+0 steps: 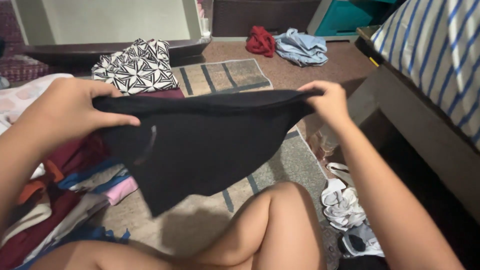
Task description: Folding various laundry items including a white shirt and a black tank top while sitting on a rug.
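While the person sits on the floor with bare knees drawn up, the head camera looks down at a soft black fabric garment (200, 145) held stretched in the air between both hands. The left hand (75, 107) is clamped on the garment's left upper corner, thumb lying across the front of the cloth and fingers curled behind it. The right hand (327, 102) pinches the right upper corner, its fingers closed tight over the edge. The top edge runs nearly level from one hand to the other, and the rest of the cloth hangs down in front of the knees, narrowing to a point at the lower left, above the floor and touching nothing else.

Under the garment lies a grey woven rug with dark stripes (225, 75). To the left sits a loose heap of mixed clothes in maroon, orange, pink and blue (70, 190), just beside the left forearm. Farther back on the left rests a folded black-and-white patterned cloth (135, 65). At the far side of the floor, well apart from the hands, a crumpled red garment (260, 41) lies just beside a crumpled pale blue garment (301, 47). On the right stands a bed with a blue-and-white striped sheet (440, 55), and near the right forearm, low on the floor, lies a bunched white and grey cloth (342, 205).
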